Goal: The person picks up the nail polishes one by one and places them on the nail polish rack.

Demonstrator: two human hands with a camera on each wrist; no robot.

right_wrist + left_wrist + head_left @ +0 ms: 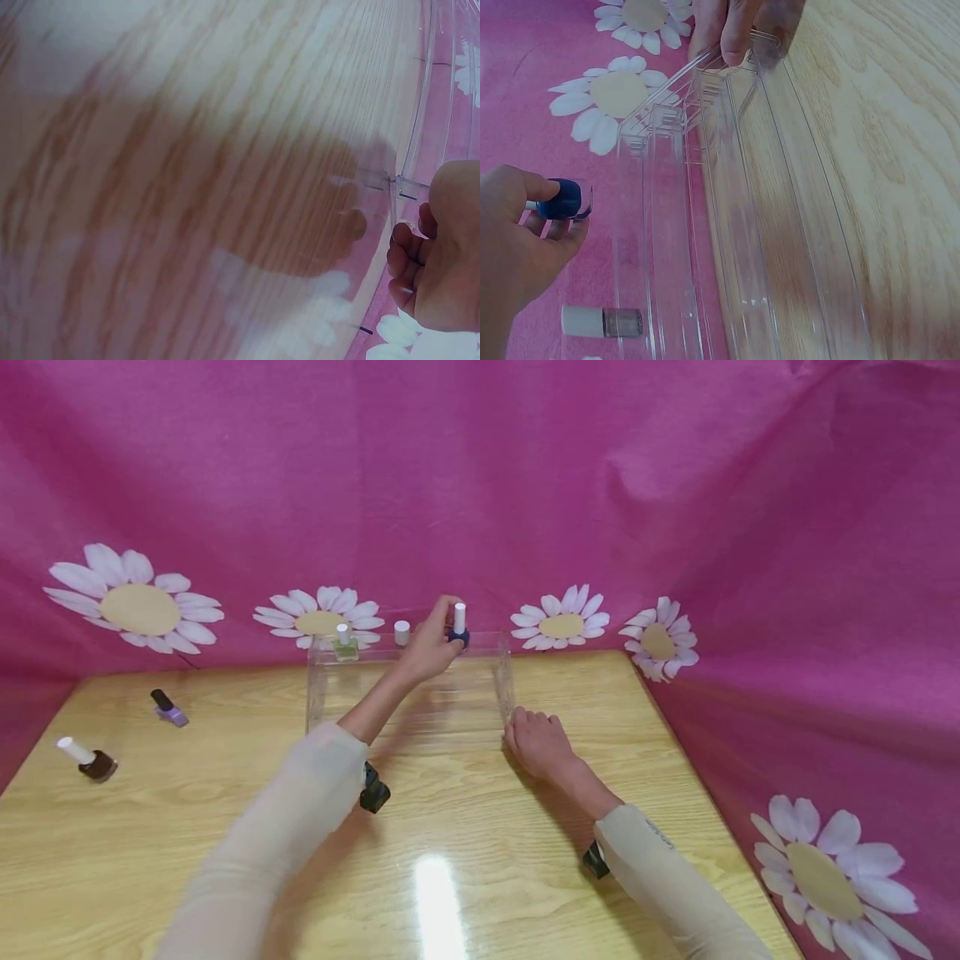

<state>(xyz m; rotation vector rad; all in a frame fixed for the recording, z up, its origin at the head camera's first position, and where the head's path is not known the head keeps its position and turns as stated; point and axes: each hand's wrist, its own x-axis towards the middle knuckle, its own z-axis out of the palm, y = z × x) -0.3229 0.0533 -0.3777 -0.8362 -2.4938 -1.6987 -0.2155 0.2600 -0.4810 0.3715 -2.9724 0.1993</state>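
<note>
My left hand (pixel 431 647) pinches a dark blue nail polish bottle (pixel 559 199) with a white cap, upright above the back tier of a clear tiered rack (pixel 504 681). On that tier stand a green nail polish bottle (pixel 346 649) at the left end and a white-capped bottle (pixel 622 322), whose body my left hand's side partly hides in the head view. My right hand (pixel 536 742) grips the front right corner of the rack with curled fingers. In the right wrist view, the right hand (pixel 446 255) is at the clear edge.
On the left of the wooden table (pixel 480 877) lie a lilac nail polish bottle (pixel 171 713) with a black cap and a dark brown one (pixel 97 766) with a white cap. A pink flowered cloth (pixel 465 485) hangs behind and at both sides.
</note>
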